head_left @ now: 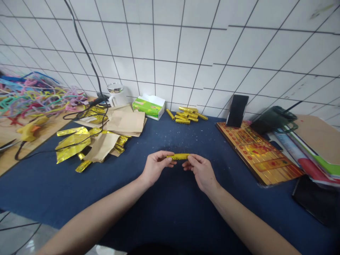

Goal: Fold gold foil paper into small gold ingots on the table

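Both hands meet at the centre of the frame, just above the dark blue tablecloth (170, 209). The left hand (155, 167) is curled, thumb and fingertips pinched on the left end of a small gold foil roll (178, 156). The right hand (201, 170) mirrors it, fingers closed on the roll's right end. The roll lies level between them, held clear of the cloth.

Up behind it, centre of the frame near the tiled wall, sits a pile of finished gold rolls (187, 115). Just left of that, a green tissue box (148, 106). Middle left: loose gold foil sheets (71, 143) mixed with brown paper sheets (124, 122), a black cable (87, 56) trailing across them. A white mug (117, 95) stands behind. On the right, a red-and-gold printed paper stack (261, 152), with a dark phone (237, 110) propped upright at its far end.
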Available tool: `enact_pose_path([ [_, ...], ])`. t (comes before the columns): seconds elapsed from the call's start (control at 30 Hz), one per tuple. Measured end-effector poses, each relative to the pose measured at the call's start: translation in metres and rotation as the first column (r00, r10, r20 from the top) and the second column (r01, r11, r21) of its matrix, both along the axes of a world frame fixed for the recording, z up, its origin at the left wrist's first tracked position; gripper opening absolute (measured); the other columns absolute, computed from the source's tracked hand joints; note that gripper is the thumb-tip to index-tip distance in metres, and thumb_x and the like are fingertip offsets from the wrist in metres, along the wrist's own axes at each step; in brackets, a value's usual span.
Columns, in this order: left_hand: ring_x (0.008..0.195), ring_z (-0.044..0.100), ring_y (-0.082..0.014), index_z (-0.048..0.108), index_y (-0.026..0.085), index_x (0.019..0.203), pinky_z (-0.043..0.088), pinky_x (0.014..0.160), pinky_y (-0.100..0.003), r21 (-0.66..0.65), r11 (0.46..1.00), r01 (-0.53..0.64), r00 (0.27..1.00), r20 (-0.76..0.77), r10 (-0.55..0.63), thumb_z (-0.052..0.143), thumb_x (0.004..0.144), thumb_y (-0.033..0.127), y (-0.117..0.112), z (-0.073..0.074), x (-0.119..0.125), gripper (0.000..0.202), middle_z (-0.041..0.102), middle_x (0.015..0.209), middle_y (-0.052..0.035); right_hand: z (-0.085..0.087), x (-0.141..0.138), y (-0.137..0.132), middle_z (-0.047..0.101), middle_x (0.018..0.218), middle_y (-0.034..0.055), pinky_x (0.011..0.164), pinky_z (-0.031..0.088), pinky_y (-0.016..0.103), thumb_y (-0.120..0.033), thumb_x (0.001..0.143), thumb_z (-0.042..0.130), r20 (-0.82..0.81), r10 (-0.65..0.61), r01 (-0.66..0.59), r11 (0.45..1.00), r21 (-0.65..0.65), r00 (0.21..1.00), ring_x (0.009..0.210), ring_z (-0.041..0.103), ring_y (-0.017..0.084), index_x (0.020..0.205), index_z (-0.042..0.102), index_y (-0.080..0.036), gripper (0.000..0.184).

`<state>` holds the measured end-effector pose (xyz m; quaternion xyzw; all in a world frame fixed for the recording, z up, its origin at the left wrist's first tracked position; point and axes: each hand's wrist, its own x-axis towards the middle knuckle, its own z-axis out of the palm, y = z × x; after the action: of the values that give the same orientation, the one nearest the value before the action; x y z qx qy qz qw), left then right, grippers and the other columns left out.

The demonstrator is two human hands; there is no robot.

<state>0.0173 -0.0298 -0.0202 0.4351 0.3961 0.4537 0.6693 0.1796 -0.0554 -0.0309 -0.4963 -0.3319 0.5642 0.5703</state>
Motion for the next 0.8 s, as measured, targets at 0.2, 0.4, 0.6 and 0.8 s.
enact_pose_path([
  [0.2,0.061,0.065,-0.0167,0.062,0.009,0.084,0.051,0.061,-0.025,-0.124,0.991,-0.042,0.997,0.057,0.049,0.072,0.062,0.027,0.004,-0.002,-0.002,0.029,0.067,0.066,-0.0054,-0.001,-0.001,0.0,0.06,0.059,-0.0001,0.05,0.046,0.027,-0.035,0.066,0.067,0.038,-0.067,0.065,0.997,0.036,0.997,0.053,0.058,0.014,0.077,0.063,-0.017,0.022],
  [0.4,0.06,0.065,-0.0156,0.06,0.01,0.083,0.051,0.057,-0.024,-0.177,0.984,0.034,0.995,0.098,-0.017,0.071,0.063,0.027,0.005,-0.002,-0.004,0.028,0.066,0.069,-0.0056,-0.005,0.001,-0.001,0.064,0.075,0.0013,0.058,0.05,0.032,-0.032,0.067,0.066,0.185,-0.023,-0.002,0.99,0.138,0.982,0.056,0.061,0.015,0.098,0.06,-0.02,0.034],
  [0.6,0.061,0.064,-0.0149,0.061,0.011,0.088,0.051,0.057,-0.024,-0.053,0.997,0.055,0.998,0.032,-0.053,0.072,0.061,0.025,0.002,0.0,-0.003,0.033,0.066,0.075,-0.0052,-0.009,0.001,-0.001,0.065,0.059,0.0012,0.057,0.049,0.032,-0.035,0.07,0.064,0.173,-0.008,-0.003,0.998,0.067,0.985,0.052,0.061,0.015,0.09,0.062,-0.016,0.027],
  [0.8,0.057,0.063,-0.0135,0.061,0.012,0.082,0.05,0.055,-0.023,0.004,0.999,0.032,0.999,-0.022,-0.032,0.068,0.065,0.025,0.002,-0.001,-0.002,0.022,0.066,0.07,-0.0036,-0.012,-0.004,-0.005,0.065,0.062,-0.0002,0.057,0.049,0.03,-0.034,0.069,0.066,0.195,0.045,-0.064,0.994,0.091,0.98,0.054,0.061,0.015,0.093,0.062,-0.019,0.028],
])
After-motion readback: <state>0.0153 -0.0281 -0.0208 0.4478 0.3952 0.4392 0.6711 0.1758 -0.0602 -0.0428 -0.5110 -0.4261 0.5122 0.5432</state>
